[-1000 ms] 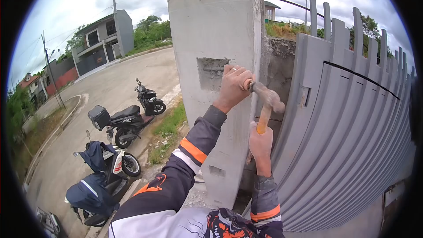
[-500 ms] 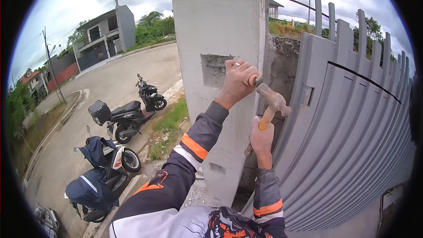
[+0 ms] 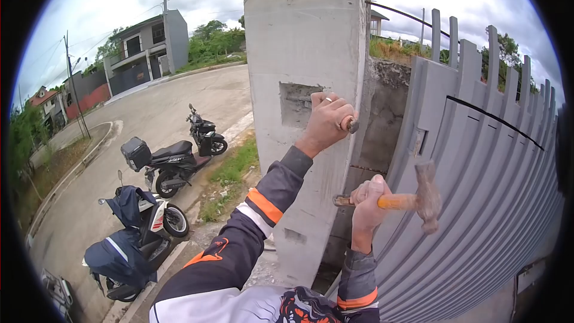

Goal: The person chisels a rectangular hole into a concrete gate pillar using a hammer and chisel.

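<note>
Since half a second ago the hammer (image 3: 408,201) has swung away from the chisel (image 3: 352,124): its head, which was up against the chisel's end, now hangs back at about 4 o'clock from it, well apart, blurred, with the handle lying nearly level and the head at the 3 o'clock end. The right hand (image 3: 367,202) is closed in a fist around the orange handle, near the 9 o'clock end, a short stub of the handle showing past the fingers. The left hand (image 3: 327,122) has stayed raised against the concrete post (image 3: 299,36), fingers wrapped tight round the chisel, of which only the struck end shows, poking out at 3 o'clock from the fist; its tip is hidden behind the hand. A ring shows on one finger of that hand. Just at 9 o'clock from the left hand is a rough square recess (image 3: 295,106) chipped into the post's face. A smaller notch (image 3: 294,235) sits lower on the post, toward 6 o'clock. At 3 o'clock from both hands stands a grey slatted gate (image 3: 484,203). Out at 9 o'clock, on the road (image 3: 149,113), a black motorcycle (image 3: 173,158) and a covered scooter (image 3: 134,236) are parked.
</note>
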Demonstrator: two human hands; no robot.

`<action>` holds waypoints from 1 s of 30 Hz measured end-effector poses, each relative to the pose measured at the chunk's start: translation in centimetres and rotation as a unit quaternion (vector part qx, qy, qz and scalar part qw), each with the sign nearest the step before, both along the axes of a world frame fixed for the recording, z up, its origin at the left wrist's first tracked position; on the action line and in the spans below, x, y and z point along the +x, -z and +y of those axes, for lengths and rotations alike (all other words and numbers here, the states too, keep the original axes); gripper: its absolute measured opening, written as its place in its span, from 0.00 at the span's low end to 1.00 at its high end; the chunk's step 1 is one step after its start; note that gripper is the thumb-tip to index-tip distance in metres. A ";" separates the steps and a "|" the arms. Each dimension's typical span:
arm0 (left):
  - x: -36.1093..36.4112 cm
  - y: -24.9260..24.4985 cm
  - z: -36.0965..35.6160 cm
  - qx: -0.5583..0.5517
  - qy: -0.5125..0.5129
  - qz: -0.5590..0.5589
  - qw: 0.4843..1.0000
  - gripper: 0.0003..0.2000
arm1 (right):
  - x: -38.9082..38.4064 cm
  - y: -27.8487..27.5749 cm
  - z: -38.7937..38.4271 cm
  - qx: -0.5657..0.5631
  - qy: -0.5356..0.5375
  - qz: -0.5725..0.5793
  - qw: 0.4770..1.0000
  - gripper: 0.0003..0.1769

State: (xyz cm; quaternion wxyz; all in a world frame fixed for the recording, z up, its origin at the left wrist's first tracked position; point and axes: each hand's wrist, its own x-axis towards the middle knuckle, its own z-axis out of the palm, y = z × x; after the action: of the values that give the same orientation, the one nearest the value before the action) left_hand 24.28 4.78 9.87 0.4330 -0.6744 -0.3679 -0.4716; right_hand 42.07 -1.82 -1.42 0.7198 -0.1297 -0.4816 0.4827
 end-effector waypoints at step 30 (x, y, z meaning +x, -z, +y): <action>-1.3 2.0 -0.2 -0.014 0.017 0.045 0.999 0.10 | 2.9 4.4 -4.0 -0.036 -0.070 -0.105 0.991 0.26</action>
State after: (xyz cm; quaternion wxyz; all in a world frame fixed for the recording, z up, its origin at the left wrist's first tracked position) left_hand 22.96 4.62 7.88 0.4311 -0.7074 -0.3428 -0.4428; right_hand 44.99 -5.78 -5.78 0.6243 -0.1713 -0.5449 0.5329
